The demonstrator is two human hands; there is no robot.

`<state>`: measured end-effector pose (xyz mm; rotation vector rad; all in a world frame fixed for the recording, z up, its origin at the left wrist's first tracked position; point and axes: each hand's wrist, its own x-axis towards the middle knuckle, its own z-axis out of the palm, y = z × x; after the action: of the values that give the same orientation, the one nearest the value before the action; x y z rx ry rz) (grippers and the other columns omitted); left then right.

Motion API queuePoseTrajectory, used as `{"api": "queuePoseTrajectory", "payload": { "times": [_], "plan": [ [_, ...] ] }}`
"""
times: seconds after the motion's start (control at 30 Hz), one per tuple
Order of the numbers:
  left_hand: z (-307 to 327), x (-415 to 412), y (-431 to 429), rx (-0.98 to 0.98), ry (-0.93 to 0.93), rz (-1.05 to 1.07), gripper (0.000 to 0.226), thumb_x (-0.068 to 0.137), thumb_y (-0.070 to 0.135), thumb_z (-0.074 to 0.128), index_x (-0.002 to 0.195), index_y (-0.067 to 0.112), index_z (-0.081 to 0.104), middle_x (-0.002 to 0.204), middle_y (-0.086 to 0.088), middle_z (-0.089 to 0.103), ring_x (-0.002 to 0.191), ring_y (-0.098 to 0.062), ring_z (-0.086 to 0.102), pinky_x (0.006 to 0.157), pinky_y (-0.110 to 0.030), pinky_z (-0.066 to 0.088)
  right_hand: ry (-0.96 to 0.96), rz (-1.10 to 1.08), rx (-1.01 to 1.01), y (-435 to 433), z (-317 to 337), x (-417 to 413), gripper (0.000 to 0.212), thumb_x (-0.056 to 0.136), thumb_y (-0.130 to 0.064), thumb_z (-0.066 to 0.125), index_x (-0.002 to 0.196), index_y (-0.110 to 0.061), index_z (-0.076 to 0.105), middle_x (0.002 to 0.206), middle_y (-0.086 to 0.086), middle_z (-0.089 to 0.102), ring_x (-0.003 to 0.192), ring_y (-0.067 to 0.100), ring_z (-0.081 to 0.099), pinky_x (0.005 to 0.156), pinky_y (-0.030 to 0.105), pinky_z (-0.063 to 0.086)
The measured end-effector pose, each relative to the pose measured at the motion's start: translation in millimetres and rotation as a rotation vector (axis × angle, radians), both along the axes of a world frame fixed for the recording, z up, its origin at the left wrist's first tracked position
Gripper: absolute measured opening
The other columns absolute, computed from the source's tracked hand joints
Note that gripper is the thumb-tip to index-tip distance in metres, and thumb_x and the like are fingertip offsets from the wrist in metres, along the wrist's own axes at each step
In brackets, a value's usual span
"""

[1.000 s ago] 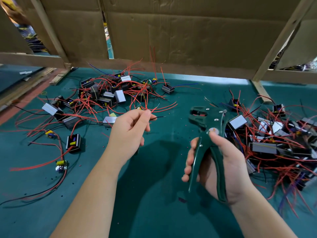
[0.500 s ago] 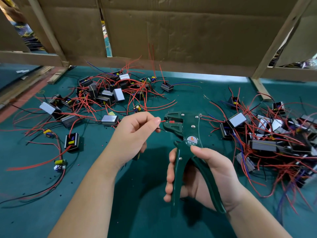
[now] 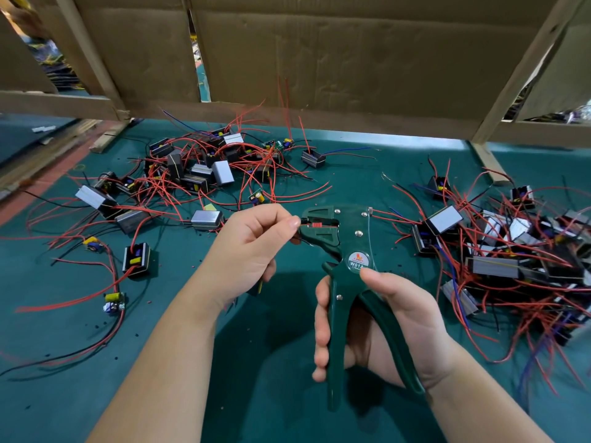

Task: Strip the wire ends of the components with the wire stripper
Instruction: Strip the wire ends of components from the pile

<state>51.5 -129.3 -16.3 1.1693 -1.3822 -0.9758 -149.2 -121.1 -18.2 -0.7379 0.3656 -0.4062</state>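
My right hand [image 3: 387, 324] grips the two handles of a dark green wire stripper [image 3: 343, 251], held upright with its jaws pointing left. My left hand [image 3: 248, 251] pinches a thin wire end between thumb and forefinger, right at the mouth of the jaws [image 3: 315, 226]. The wire's component [image 3: 258, 286] hangs below my left palm, mostly hidden. The handles stand spread apart.
A pile of small boxed components with red wires [image 3: 198, 174] lies at the back left of the green table [image 3: 96, 362]. A denser pile [image 3: 511, 251] lies at the right. Loose components [image 3: 137, 259] sit at the left. A cardboard wall [image 3: 335, 59] closes the back.
My right hand has brought the stripper left and turned its jaws toward my left hand. The wire end now sits at the jaws, where earlier the two were apart.
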Motion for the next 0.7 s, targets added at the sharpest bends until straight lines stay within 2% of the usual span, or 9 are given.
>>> {"api": "queuePoseTrajectory", "payload": {
  "times": [0.17, 0.33, 0.43, 0.53, 0.6, 0.7],
  "plan": [
    [1, 0, 1, -0.016, -0.012, -0.021, 0.025, 0.085, 0.041, 0.052, 0.065, 0.028, 0.058, 0.048, 0.017, 0.051, 0.036, -0.004, 0.035, 0.051, -0.032, 0.034, 0.022, 0.001, 0.002, -1, -1, 0, 0.047, 0.07, -0.048, 0.074, 0.09, -0.007, 0.063, 0.077, 0.021, 0.06, 0.067, 0.034, 0.062, 0.068, 0.047, 0.055],
    [3, -1, 3, -0.011, -0.041, -0.027, 0.026, 0.087, 0.043, 0.05, 0.069, 0.027, 0.06, 0.047, 0.018, 0.049, 0.037, -0.004, 0.035, 0.05, -0.032, 0.035, 0.057, -0.015, 0.013, -1, -1, -1, 0.048, 0.072, -0.053, 0.072, 0.087, -0.008, 0.063, 0.073, 0.02, 0.059, 0.064, 0.033, 0.062, 0.065, 0.045, 0.055],
    [-2, -2, 1, 0.021, -0.181, 0.095, 0.029, 0.09, 0.048, 0.049, 0.07, 0.027, 0.056, 0.046, 0.011, 0.039, 0.038, -0.011, 0.039, 0.048, -0.029, 0.037, 0.273, -0.182, 0.025, 4, -4, 9, 0.057, 0.074, -0.069, 0.06, 0.073, -0.013, 0.061, 0.063, 0.016, 0.053, 0.051, 0.028, 0.055, 0.054, 0.038, 0.052],
    [-12, -6, -3, 0.047, -0.339, 0.19, 0.03, 0.1, 0.042, 0.038, 0.08, 0.028, 0.055, 0.05, 0.016, 0.046, 0.044, -0.004, 0.039, 0.051, -0.03, 0.039, 0.435, -0.421, 0.078, 3, -8, 17, 0.063, 0.067, -0.075, 0.059, 0.064, -0.013, 0.055, 0.054, 0.013, 0.047, 0.04, 0.024, 0.045, 0.043, 0.03, 0.044],
    [-15, -7, -5, 0.036, -0.404, 0.188, 0.026, 0.102, 0.032, 0.039, 0.082, 0.031, 0.055, 0.053, 0.022, 0.051, 0.045, 0.001, 0.043, 0.053, -0.028, 0.037, 0.42, -0.43, 0.088, 2, -8, 18, 0.063, 0.061, -0.076, 0.056, 0.064, -0.013, 0.054, 0.054, 0.013, 0.047, 0.04, 0.024, 0.045, 0.043, 0.029, 0.045],
    [-16, 0, -6, -0.009, -0.478, 0.207, 0.023, 0.1, 0.026, 0.045, 0.082, 0.031, 0.057, 0.059, 0.014, 0.057, 0.052, -0.006, 0.048, 0.058, -0.028, 0.041, 0.307, -0.435, 0.065, -2, -5, 12, 0.059, 0.068, -0.073, 0.053, 0.064, -0.014, 0.058, 0.056, 0.012, 0.049, 0.042, 0.024, 0.048, 0.045, 0.032, 0.047]
  ]
}}
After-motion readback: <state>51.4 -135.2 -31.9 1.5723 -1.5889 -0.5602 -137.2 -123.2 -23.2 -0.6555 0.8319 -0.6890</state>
